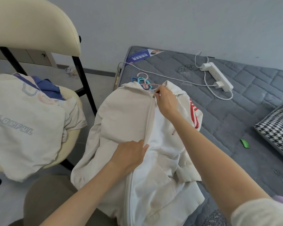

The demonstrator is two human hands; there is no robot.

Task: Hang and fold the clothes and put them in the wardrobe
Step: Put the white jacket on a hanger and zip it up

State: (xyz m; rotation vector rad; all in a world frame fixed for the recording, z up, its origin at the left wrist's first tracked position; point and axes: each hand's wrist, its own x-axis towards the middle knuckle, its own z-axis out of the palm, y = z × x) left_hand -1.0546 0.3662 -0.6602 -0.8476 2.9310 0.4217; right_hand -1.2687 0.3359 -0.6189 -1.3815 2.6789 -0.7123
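Observation:
A cream zip-up jacket (121, 121) lies face up on the corner of a grey mattress (245, 115), its hem hanging off the near edge. My right hand (165, 101) pinches the metal zipper pull (153, 96) near the collar. My left hand (131, 154) grips the jacket's front along the zipper, lower down. Pink and blue plastic hangers (144, 81) poke out from under the collar. A red stripe print (194, 115) shows on the jacket's right sleeve.
A cream chair (34, 25) with black legs stands at left, with a white printed T-shirt (24, 124) and a blue garment (47, 88) piled on its seat. On the mattress lie a white power strip (216, 76) with cables, a houndstooth cushion (278, 128) and a small green scrap (245, 143).

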